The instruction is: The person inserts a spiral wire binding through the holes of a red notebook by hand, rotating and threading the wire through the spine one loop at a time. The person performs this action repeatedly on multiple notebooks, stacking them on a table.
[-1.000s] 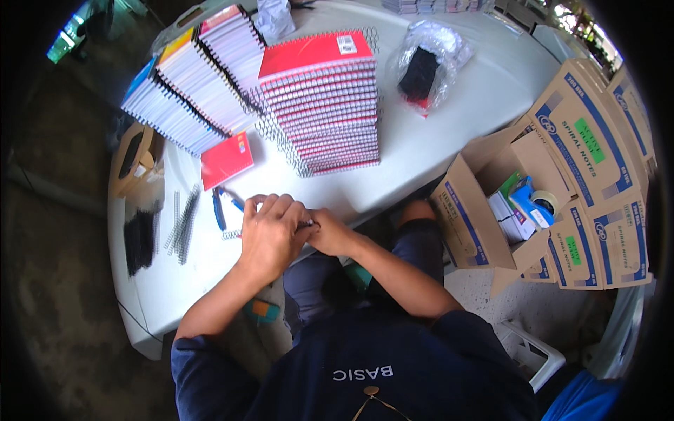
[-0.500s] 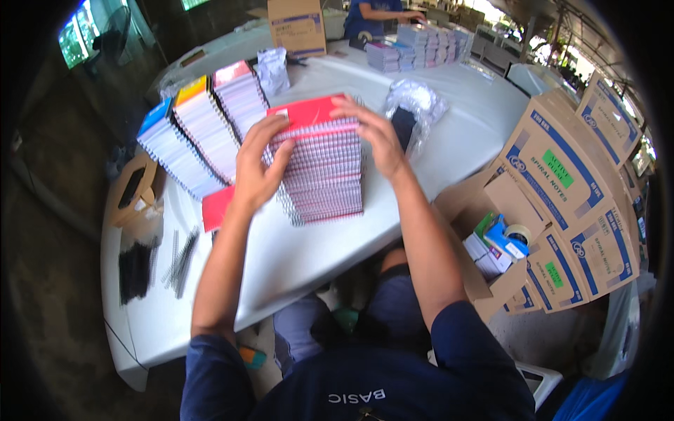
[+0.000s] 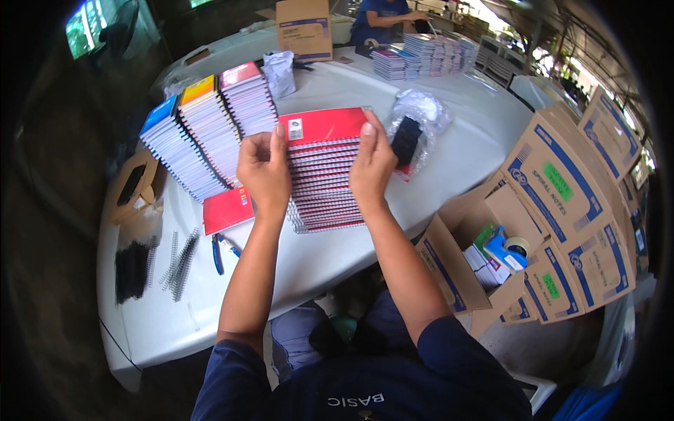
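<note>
In front of me stands a tall stack of red spiral notebooks (image 3: 325, 186), its coiled edges facing me and a small white label on the top cover. My left hand (image 3: 267, 172) grips the stack's upper left side, fingers curled and thumb up along the cover's edge. On the opposite side my right hand (image 3: 373, 168) holds the upper right edge, its thumb resting on the red cover. How many notebooks sit within my grasp is hidden. A loose red notebook (image 3: 228, 210) lies left of the stack, with blue-handled pliers (image 3: 219, 254) just below it.
Blue, yellow and pink notebook stacks (image 3: 210, 130) stand at left. Loose black coils (image 3: 137, 272) lie at the table's left end. A plastic bag (image 3: 425, 116) sits at right, beyond an open carton (image 3: 456, 281) holding a tape dispenser. Across the table works another person (image 3: 382, 19).
My hands have come down from the stack's top to its sides and now grip it. The top cover lies squarer. The pliers and more of the loose red notebook have come into view.
</note>
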Demonstrator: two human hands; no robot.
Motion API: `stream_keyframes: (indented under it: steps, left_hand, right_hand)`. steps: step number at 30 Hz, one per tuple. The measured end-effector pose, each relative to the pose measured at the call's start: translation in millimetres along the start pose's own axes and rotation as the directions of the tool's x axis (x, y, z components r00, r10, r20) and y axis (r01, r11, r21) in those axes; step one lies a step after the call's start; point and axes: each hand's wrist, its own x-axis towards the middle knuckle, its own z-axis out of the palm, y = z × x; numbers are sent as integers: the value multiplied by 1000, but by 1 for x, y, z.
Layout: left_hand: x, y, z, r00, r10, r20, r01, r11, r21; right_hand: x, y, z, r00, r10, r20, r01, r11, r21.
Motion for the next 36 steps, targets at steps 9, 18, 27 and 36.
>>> stream_keyframes:
  steps: [9, 18, 27, 36]
  left_hand:
    - [16, -85, -90, 969, -41, 243, -94, 849, 519]
    - [-17, -126, -152, 843, -158, 515, -263, 714, 649]
    - [-5, -135, -163, 787, -231, 571, -345, 602, 720]
    - [-2, -76, -159, 907, -422, -6, 416, 892, 175]
  right_hand:
    - [-29, -37, -33, 903, -429, -22, 430, 899, 80]
    - [-85, -92, 30, 672, -554, 491, 252, 795, 551]
    - [-172, 22, 126, 757, 235, 610, -367, 925, 99]
    - [-166, 18, 129, 580, -424, 696, 371, 898, 238]
